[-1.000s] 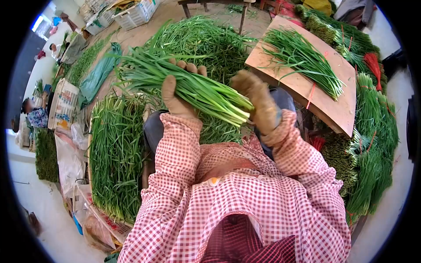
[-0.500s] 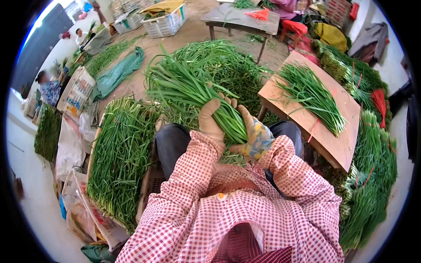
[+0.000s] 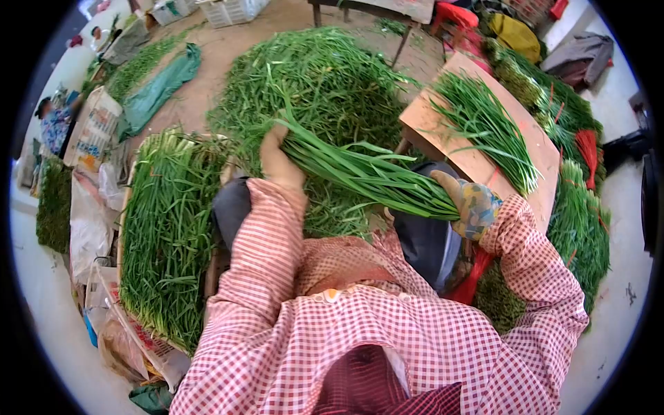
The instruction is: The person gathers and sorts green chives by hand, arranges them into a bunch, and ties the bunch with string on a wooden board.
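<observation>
A loose bunch of green chives (image 3: 366,173) lies across in front of me, above my lap. My left hand (image 3: 279,153), in a tan glove, is closed round its leafy end, most fingers hidden behind the leaves. At the other end my right hand (image 3: 474,206), in a patterned glove with tan fingertips, grips the stalk ends. Beyond my knees spreads a big heap of loose green leaves (image 3: 311,76). To the right, another bunch of chives (image 3: 491,128) rests on a small wooden table (image 3: 422,128).
At my left stands a long crate heaped with chives (image 3: 169,235). Stacked tied bundles (image 3: 581,228) line the right wall, with red ties (image 3: 586,155) on them. A green cloth sack (image 3: 162,90) lies on the floor. A person (image 3: 55,124) sits at the far left.
The bunch has swung from slanting away to lying nearly crosswise. My left hand has moved left to the leafy end; my right hand has moved right with the stalk ends.
</observation>
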